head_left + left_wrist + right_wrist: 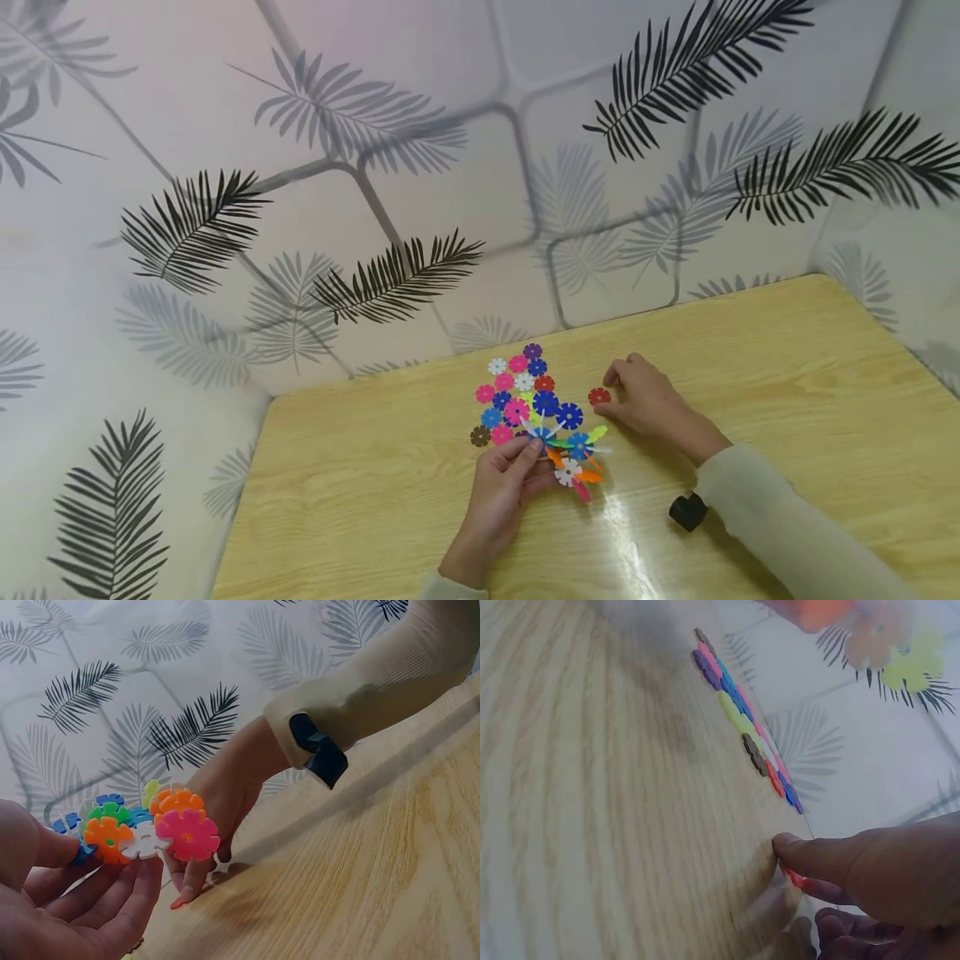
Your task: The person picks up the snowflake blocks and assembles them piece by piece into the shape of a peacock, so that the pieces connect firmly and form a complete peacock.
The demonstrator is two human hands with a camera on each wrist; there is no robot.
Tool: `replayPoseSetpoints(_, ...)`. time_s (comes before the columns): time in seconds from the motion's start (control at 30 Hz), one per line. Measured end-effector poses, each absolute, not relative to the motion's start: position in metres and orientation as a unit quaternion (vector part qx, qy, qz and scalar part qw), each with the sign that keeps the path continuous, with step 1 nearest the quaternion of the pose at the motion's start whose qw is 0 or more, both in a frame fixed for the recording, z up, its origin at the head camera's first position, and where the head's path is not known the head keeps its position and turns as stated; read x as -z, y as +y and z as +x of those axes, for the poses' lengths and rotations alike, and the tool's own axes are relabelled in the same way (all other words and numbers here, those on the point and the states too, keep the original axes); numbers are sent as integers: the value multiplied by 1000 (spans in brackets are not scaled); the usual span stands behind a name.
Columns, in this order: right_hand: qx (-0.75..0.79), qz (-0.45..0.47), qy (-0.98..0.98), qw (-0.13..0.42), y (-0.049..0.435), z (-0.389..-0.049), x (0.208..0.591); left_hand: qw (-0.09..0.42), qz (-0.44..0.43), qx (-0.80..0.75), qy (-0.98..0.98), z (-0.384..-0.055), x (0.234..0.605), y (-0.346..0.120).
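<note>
My left hand (pixel 497 490) holds a cluster of joined notched plastic discs (pixel 579 446), thumb and fingers pinching it by a blue disc. White, blue, orange, green, yellow and pink discs jut from the cluster at various angles. In the left wrist view, a pink disc (pixel 187 835) faces the camera. To the right, my right hand (pixel 654 404) has its thumb and a finger on opposite sides of a loose red disc (pixel 598 397). This red disc is down at the tabletop, shown in the right wrist view between the thumb and finger (pixel 796 879).
Loose discs (pixel 503 382) in pink, blue, white, purple, brown and other colours lie flat beyond my left hand. The wooden table (pixel 352 500) meets a leaf-patterned wall (pixel 465 192) at its back edge. A black strap piece (pixel 687 512) hangs by the right sleeve.
</note>
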State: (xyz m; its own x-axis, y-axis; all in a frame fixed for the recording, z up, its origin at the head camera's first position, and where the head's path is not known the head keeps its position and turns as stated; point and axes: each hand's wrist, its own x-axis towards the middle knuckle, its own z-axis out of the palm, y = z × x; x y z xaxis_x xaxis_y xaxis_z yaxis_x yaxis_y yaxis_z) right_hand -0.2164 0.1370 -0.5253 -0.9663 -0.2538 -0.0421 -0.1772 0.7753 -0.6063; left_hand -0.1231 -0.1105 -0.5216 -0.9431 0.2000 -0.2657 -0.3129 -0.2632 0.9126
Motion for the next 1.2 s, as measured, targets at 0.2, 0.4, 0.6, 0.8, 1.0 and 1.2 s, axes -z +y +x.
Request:
replayPoseSetpoints(0.2, 344, -142, 924, 89, 149, -209, 527, 164, -53, -792, 585, -123, 523, -113)
replayPoseSetpoints(0.4, 399, -202, 892, 74, 157, -199, 535, 167, -54, -793, 583, -122, 526, -109)
replayPoseSetpoints(0.6, 494, -208, 844, -16, 160, -178, 529, 158, -65, -784, 597, -122, 524, -107)
replayPoseSetpoints(0.8, 502, -277, 817, -61, 159, -171, 518, 146, -75, -767, 620, -122, 521, -108)
replayPoseSetpoints(1.0, 466, -341, 810, -101, 155, -168, 510, 140, -82, -764, 624, -123, 520, -109)
replayPoseSetpoints(1.2, 458, -346, 810, -120, 150, -165, 506, 119, -97, -765, 625, -122, 520, -109)
